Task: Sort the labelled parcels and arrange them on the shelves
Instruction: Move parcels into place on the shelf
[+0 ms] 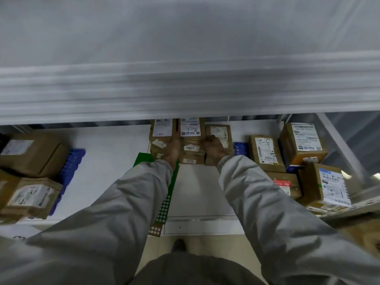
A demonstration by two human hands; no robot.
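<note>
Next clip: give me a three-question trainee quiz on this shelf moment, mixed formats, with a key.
1. True or false: both hands are on the middle stack of parcels.
2. Which colour is the perforated sheet under the left sleeve? A red, B green, C yellow.
3. Fill in: the divider beside the left-hand boxes is ____.

Key: 1 true: the left hand and the right hand flank the stack on the shelf. 2 B. 3 blue.
</note>
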